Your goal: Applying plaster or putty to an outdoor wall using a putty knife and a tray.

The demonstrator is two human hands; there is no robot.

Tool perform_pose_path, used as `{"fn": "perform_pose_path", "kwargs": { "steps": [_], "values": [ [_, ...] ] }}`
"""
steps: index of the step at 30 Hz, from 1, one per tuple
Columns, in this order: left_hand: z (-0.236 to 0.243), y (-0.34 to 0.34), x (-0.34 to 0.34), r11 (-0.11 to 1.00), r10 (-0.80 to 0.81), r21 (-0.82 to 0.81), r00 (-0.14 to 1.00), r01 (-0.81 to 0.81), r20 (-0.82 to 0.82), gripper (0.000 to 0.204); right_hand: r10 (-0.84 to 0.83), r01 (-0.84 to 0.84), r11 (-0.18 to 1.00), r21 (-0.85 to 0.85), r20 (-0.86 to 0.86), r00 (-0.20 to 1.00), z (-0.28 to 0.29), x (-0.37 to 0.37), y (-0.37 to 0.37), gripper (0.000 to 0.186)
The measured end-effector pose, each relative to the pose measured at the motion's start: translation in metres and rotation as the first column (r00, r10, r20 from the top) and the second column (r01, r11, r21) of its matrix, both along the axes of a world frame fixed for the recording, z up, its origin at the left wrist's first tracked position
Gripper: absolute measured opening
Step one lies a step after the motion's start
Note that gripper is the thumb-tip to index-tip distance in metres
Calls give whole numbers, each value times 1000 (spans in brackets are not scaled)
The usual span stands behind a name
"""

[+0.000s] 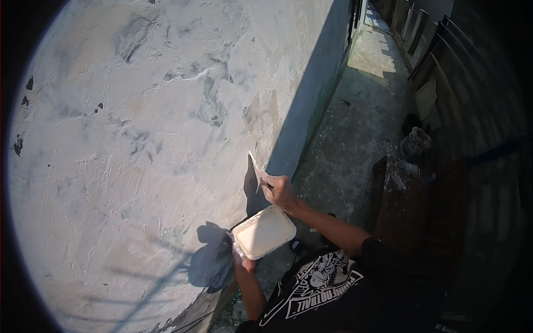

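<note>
A shallow rectangular tub (275,254) rests in my left hand (245,263), whose fingers are closed on its lower left side. Smooth cream-white putty (266,230) fills the tub, partly in sunlight. Above it, my right hand (280,192) grips a thin, putty-smeared scraper (257,166). The scraper's tip points up and left at the wall (127,166); I cannot tell whether it touches. Patchy white-grey filler covers the wall, with rough ridges and dark spots. Shadows of the scraper and tub fall on it.
A narrow concrete walkway (355,116) runs along the wall's right side. Across it stands a brown wooden bench (397,205) with white splatters, and a smeared bucket (415,141) is beside its far end. Boards and poles (427,50) lean farther back on the right.
</note>
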State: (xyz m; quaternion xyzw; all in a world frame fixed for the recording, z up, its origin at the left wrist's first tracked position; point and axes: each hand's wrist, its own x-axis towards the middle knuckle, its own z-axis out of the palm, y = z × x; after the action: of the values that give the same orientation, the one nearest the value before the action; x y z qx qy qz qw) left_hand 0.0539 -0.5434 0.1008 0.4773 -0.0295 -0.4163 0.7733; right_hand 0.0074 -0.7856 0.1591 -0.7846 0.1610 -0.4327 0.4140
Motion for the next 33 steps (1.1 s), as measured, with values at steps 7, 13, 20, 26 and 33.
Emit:
{"fn": "perform_pose_path", "kwargs": {
  "steps": [7,13,20,26,33],
  "values": [
    [-12,2,2,966,28,-234,940,-113,-340,42,-234,234,968,94,-12,972,-2,18,-10,39],
    [3,4,-9,963,63,-229,948,-139,-311,44,-200,199,980,9,12,980,-16,22,1,39],
    [-13,4,-2,985,32,-158,978,-65,-207,54,-225,219,973,68,95,970,-6,18,-25,40],
    [1,-2,-9,976,2,-215,984,-40,-177,57,-169,168,986,-22,-47,984,-20,28,-9,36],
    [-6,4,-13,984,30,-170,984,-61,-176,59,-173,170,985,38,80,982,-19,3,-8,47]
  ]
}}
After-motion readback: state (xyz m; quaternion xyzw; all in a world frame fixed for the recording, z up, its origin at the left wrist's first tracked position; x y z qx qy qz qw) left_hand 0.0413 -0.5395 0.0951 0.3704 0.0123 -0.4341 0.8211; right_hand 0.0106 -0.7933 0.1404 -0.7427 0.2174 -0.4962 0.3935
